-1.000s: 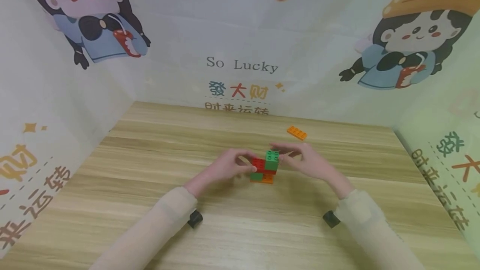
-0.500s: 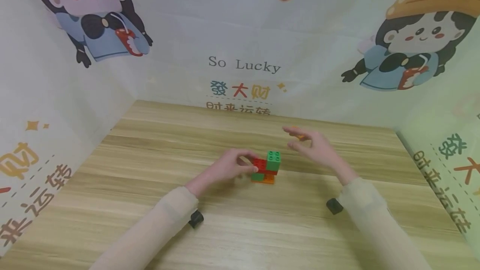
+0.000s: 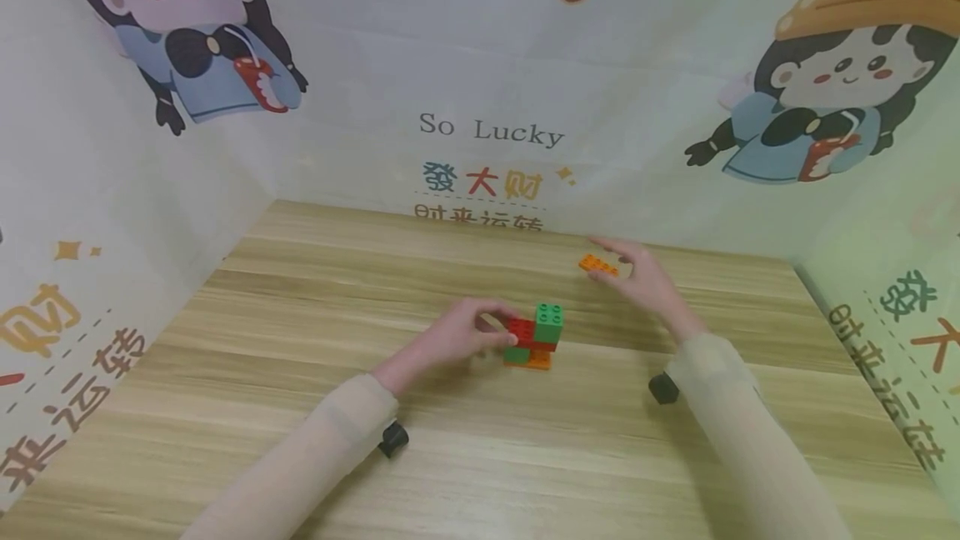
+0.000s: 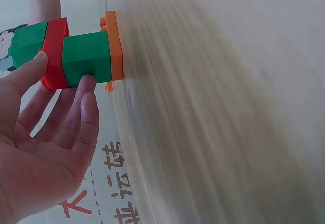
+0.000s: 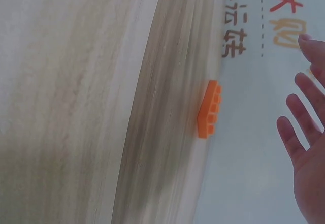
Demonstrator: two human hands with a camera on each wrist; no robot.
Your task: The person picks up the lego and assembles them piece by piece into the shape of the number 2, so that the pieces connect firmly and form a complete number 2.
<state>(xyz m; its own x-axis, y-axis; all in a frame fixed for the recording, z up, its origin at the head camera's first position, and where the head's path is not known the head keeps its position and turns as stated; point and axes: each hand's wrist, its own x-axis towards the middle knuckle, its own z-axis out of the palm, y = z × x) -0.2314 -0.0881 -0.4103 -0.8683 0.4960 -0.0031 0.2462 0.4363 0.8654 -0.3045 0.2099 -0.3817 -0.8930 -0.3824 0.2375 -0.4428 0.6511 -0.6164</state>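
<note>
My left hand (image 3: 461, 333) grips a small stack of toy building bricks, thumb at the red brick (image 4: 57, 56) and fingers behind and beneath. That red layer carries a green brick (image 3: 549, 325) at its right end. Below it, another green brick (image 4: 86, 59) stands on a flat orange brick (image 4: 116, 46), which rests on the table. My right hand (image 3: 643, 277) holds nothing, its thumb and fingers spread around a loose flat orange brick (image 3: 597, 264) at the back. In the right wrist view this studded brick (image 5: 207, 113) lies on the tabletop, apart from the fingers.
The wood-grain table (image 3: 315, 273) ends at a printed cloth backdrop (image 3: 360, 73) close behind the loose brick. More cloth hangs on both sides. Black wrist cameras (image 3: 663, 388) sit under both cuffs.
My right hand has left the stack's green top brick and moved back and right to the loose orange brick. My left hand keeps its grip; the stack stays in place.
</note>
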